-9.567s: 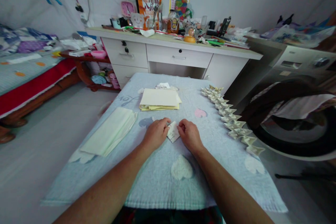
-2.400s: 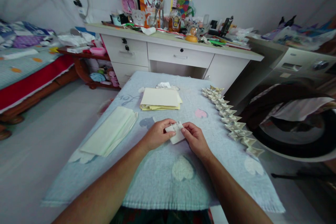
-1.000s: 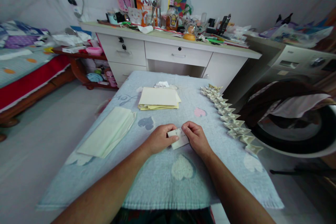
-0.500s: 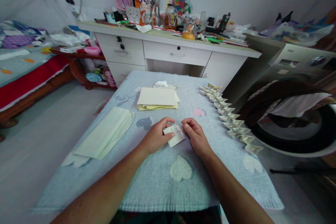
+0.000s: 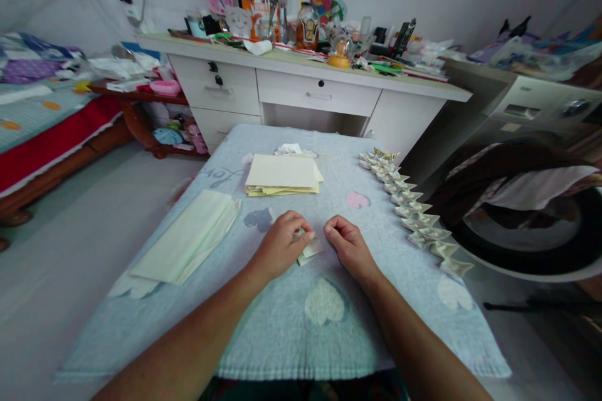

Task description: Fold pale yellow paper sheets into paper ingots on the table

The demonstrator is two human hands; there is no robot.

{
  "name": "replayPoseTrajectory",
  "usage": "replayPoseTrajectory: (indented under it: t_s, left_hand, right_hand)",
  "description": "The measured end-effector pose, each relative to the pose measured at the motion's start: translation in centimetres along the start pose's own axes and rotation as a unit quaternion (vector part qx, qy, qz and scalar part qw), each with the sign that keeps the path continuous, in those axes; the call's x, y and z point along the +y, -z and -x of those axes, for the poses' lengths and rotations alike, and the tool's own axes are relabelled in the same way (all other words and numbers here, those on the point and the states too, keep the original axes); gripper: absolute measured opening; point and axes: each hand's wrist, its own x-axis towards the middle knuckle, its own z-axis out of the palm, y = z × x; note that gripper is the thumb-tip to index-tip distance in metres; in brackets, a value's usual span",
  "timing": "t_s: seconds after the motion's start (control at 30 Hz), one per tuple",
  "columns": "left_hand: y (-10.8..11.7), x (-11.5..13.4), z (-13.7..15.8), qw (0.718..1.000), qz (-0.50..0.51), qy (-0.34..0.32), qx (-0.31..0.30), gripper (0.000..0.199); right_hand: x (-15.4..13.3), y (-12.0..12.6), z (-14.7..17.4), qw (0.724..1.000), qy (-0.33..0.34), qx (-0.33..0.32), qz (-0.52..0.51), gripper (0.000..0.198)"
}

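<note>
A small folded piece of paper lies under the fingers of my left hand, whose thumb and fingertips pinch its upper left part. Just right of the paper, my right hand is closed, thumb against the curled forefinger; whether anything tiny is between them is hidden. Farther back sits a stack of cream paper with yellowish sheets beneath. To the left lie larger folded pale-green sheets. Along the right edge runs a row of folded paper pieces with pointed tips.
A cloth with heart prints covers the table. White crumpled tissue is behind the paper stack. Beyond stands a white desk crowded with jars and packets. A washing machine with its door open is at right, a bed at left.
My left fingers have closed over the paper's upper part, covering more of it. My right hand has come slightly away from the paper's right edge, its fingers more curled.
</note>
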Motion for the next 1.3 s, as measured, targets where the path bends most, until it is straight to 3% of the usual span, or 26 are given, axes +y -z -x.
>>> replayPoseTrajectory:
  t_s: [0.13,0.3,0.53,0.9,1.1,1.3]
  left_hand:
    - [0.2,0.4,0.0,0.994,0.098,0.033,-0.028,0.031]
    - [0.1,0.2,0.0,0.988,0.134,0.051,-0.056,0.033]
    - [-0.1,-0.2,-0.3,0.966,0.215,0.105,-0.094,0.033]
    - [-0.5,-0.7,-0.2,0.955,0.260,0.102,-0.098,0.028]
    - [-0.2,-0.3,-0.2,0.975,0.211,0.054,-0.052,0.011]
    - [0.4,0.4,0.0,0.995,0.039,-0.088,0.006,0.014]
  right_hand:
    - [0.0,-0.2,0.1,0.997,0.042,-0.012,0.060,0.025]
    - [0.2,-0.4,0.1,0.988,0.095,-0.017,0.122,0.022]
    - [0.3,-0.3,0.1,0.985,0.101,-0.020,0.135,0.021]
    - [0.2,-0.4,0.2,0.984,0.109,-0.035,0.139,0.021]
    - [0.3,-0.2,0.0,0.984,0.110,-0.050,0.134,0.026]
    - [0.3,0.1,-0.1,0.982,0.113,-0.075,0.135,0.034]
